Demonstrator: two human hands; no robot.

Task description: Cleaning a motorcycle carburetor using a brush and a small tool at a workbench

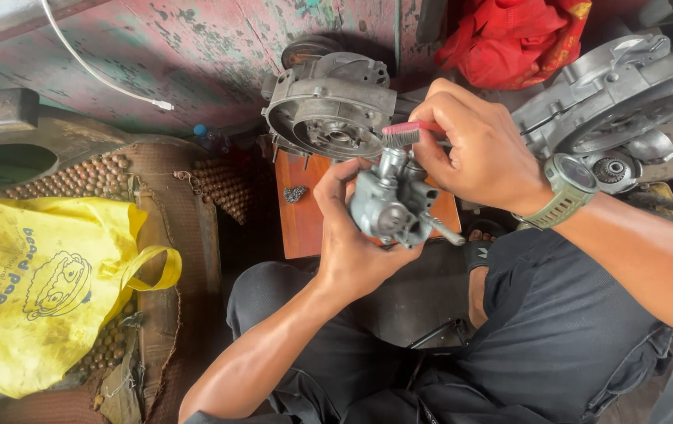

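Note:
My left hand (352, 235) grips a small grey metal carburetor (390, 204) from below and behind, holding it up over my lap. My right hand (474, 145) holds a red-handled toothbrush (407, 132), its bristles pressed on the top of the carburetor. A green wristwatch (568, 188) sits on my right wrist. Part of the carburetor is hidden by my left fingers.
A grey engine casing (328, 106) stands on a reddish wooden board (301, 212) just beyond my hands. Another engine part (615, 102) lies at the right, a red cloth (513, 35) behind it. A yellow bag (46, 283) rests on a beaded mat at the left.

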